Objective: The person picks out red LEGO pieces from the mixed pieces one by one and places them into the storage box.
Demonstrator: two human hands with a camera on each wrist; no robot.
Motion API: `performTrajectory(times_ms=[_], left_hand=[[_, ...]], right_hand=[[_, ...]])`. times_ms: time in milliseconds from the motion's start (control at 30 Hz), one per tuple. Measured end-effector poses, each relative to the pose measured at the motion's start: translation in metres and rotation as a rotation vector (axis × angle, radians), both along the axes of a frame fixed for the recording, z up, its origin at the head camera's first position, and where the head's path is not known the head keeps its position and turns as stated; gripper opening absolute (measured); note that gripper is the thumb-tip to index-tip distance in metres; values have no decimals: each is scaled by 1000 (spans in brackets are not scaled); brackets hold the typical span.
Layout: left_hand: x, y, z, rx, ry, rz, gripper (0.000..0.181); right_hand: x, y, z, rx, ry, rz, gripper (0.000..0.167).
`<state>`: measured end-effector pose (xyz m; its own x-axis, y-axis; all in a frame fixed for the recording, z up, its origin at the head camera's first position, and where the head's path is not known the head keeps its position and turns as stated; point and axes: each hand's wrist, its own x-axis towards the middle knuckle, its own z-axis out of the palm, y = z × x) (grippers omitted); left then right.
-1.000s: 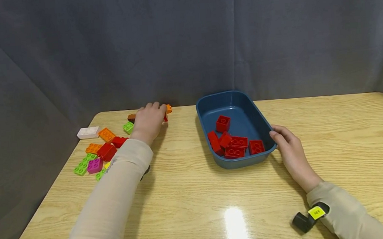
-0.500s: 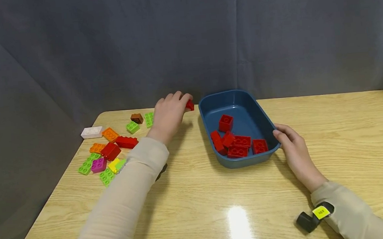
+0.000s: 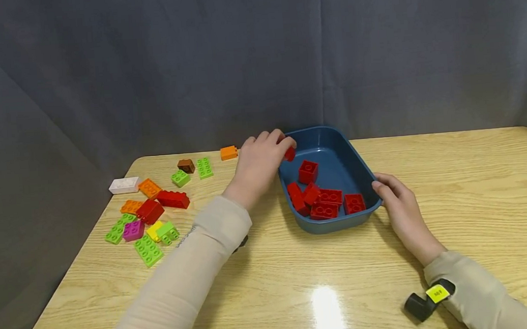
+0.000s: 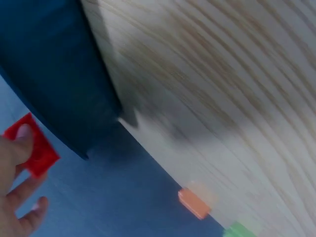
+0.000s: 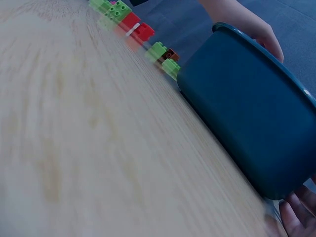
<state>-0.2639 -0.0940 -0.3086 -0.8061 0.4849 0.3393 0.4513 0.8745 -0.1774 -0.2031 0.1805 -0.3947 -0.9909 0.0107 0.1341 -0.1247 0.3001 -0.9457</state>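
My left hand [image 3: 261,162] pinches a red toy brick [image 3: 290,154] over the left rim of a blue bin [image 3: 306,226]. In the left wrist view the thumb lies on the face of that red brick [image 4: 43,157], beside the bin wall [image 4: 64,74]. Several red bricks [image 3: 324,210] lie inside the bin, mostly in its near half. My right hand [image 3: 402,211] grips the bin's right rim near the front corner, thumb at the rim and fingers outside. Part of that hand [image 5: 298,210] shows below the bin in the right wrist view.
Loose bricks lie on the table's left: two red ones, a long one [image 3: 173,199] and a shorter one [image 3: 150,211], among green, yellow, magenta, white and brown ones. An orange brick [image 3: 228,153] sits at the back edge. A grey curtain [image 3: 220,65] stands behind the table.
My left hand has moved right from the back-left bricks to the bin, carrying the red brick. The orange brick and green bricks it covered now show. My right hand stays on the bin.
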Motion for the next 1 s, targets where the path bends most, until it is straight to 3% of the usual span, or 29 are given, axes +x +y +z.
performTrajectory(times_ms=[167, 367, 867, 1000], left_hand=[[4, 14, 0, -20, -64, 18, 39], [9, 24, -1, -43, -83, -4, 38], [17, 36, -6, -67, -236, 35, 41], [18, 37, -9, -40, -237, 24, 42]], right_hand=[[0, 0, 0, 7, 1, -2, 51], [0, 1, -1, -3, -2, -7, 50], [-1, 1, -2, -10, -9, -7, 50], [-1, 1, -1, 0, -14, -12, 50]])
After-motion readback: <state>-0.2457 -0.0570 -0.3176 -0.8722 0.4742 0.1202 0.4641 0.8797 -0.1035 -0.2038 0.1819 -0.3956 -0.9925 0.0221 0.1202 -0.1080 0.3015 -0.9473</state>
